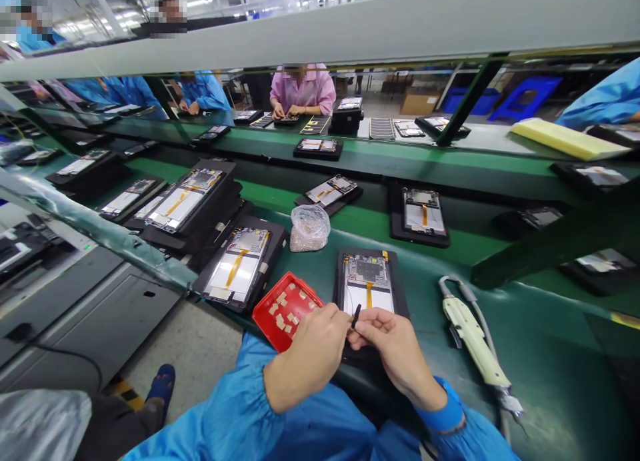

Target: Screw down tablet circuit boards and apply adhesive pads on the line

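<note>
Together, a worker's left hand (307, 358) and right hand (393, 354) pinched a slim black piece (356, 316) over a black tablet frame (371, 314) on a green assembly-line surface (540, 354).

Both hands were nearly closed, fingertips meeting on the piece, which appeared light, stiff and easily dropped, best gripped at its ends; a red plastic tray (264, 321) of tan adhesive squares (279, 308) sat just beside.

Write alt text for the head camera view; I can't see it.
The left hand and right hand hold a small black piece over an open tablet housing on a green workbench. A red tray of tan pads lies by the left hand.
</note>
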The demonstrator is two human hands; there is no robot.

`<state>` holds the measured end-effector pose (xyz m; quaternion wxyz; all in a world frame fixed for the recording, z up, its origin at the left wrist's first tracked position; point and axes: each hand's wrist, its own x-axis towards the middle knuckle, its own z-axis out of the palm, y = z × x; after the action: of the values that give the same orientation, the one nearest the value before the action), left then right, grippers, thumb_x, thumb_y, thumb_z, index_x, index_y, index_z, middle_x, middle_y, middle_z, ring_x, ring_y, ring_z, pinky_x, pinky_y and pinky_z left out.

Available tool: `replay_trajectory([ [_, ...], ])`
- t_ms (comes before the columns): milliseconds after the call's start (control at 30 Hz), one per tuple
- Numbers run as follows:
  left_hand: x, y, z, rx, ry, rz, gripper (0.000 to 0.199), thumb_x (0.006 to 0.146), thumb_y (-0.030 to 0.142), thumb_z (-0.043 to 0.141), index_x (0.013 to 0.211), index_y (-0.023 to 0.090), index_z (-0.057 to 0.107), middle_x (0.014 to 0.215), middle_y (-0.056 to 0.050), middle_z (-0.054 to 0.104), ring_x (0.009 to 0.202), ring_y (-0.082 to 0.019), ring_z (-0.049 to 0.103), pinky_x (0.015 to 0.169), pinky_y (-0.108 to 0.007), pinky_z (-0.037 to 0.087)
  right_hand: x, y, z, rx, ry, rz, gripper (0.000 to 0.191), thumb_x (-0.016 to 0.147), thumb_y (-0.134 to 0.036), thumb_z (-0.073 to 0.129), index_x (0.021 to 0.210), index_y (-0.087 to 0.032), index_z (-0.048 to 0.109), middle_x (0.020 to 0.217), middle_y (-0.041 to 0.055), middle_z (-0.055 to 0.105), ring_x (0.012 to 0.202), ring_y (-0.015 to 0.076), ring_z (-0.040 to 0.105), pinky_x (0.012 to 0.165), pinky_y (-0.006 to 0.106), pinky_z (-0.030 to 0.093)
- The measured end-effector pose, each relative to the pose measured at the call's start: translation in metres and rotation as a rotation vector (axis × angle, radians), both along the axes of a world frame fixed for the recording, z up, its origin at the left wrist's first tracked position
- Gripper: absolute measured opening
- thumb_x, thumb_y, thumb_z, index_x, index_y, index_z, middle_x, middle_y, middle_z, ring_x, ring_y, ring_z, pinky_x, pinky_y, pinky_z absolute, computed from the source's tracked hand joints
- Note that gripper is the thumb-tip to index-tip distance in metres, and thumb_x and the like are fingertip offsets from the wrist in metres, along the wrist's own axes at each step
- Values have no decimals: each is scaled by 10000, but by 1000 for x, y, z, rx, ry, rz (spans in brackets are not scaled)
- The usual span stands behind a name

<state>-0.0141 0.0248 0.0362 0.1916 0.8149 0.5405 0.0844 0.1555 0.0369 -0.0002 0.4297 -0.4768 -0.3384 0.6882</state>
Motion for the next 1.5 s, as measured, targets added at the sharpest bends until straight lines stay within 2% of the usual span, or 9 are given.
replay_trajectory([
  [233, 1, -3, 2, 12, 82, -10, 258, 1034, 153, 402, 1068, 173, 657, 999, -74, 670, 865, -235, 667, 747, -354, 532, -5, -1, 7, -10, -6, 27, 368, 624, -393, 925, 731, -125, 698, 595, 83, 731, 518, 164, 674, 556, 248, 546],
  [467, 5, -10, -7, 192, 204, -12, 139, 967, 113, 513, 893, 175, 613, 892, -60, 638, 811, -248, 649, 657, -337, 502, -6, -1, 8, -13, -7, 31, 410, 584, -422, 949, 717, -127, 699, 562, 61, 709, 498, 156, 658, 534, 243, 533],
  [667, 0, -7, -11, 316, 51, 0, 159, 926, 107, 509, 826, 204, 585, 829, -25, 609, 736, -196, 621, 591, -302, 434, -3, -2, 7, -49, 40, 91, 419, 604, -428, 941, 766, -130, 696, 599, 64, 723, 512, 154, 655, 562, 265, 545],
  [800, -17, -3, -10, 353, -43, 67, 200, 932, 113, 468, 801, 199, 592, 805, -25, 621, 748, -171, 623, 656, -276, 450, 8, -2, 9, -45, 15, 121, 378, 673, -416, 900, 816, -139, 685, 619, 59, 723, 537, 153, 648, 592, 281, 551],
  [900, -46, -3, -10, 294, 53, 153, 215, 946, 130, 455, 823, 182, 623, 839, -52, 668, 787, -183, 656, 714, -279, 473, 30, -9, 7, 173, -281, 104, 262, 806, -380, 795, 905, -152, 711, 705, 68, 737, 613, 181, 676, 627, 306, 564],
  [1033, -84, -9, -17, 64, 399, 233, 286, 1001, 247, 443, 861, 158, 676, 822, -96, 715, 697, -244, 689, 578, -297, 437, 59, -30, -3, 856, -913, 135, 182, 972, -206, 584, 1066, -182, 737, 974, 100, 735, 866, 207, 695, 778, 325, 565],
  [1133, -98, -14, -23, 96, 458, 271, 286, 1008, 241, 431, 938, 159, 697, 837, -90, 716, 715, -255, 700, 556, -295, 434, 64, -44, -14, 1201, -1207, 238, 277, 984, -83, 503, 1167, -145, 701, 965, 112, 698, 840, 201, 645, 740, 316, 547],
  [1300, -88, -27, -24, 492, 99, 271, 233, 925, 95, 462, 910, 164, 685, 859, -68, 677, 782, -211, 669, 675, -304, 501, 52, -45, -24, 1405, -1353, 257, 294, 979, -29, 446, 1142, -84, 685, 908, 129, 666, 809, 213, 588, 703, 326, 537],
  [1500, -47, -49, -33, 506, -313, 87, 252, 921, 32, 484, 1030, 146, 680, 953, -99, 680, 880, -198, 619, 811, -328, 533, 52, -41, -28, 1445, -1351, 292, 285, 980, -37, 454, 1132, -79, 691, 905, 139, 670, 826, 225, 593, 720, 347, 552],
])
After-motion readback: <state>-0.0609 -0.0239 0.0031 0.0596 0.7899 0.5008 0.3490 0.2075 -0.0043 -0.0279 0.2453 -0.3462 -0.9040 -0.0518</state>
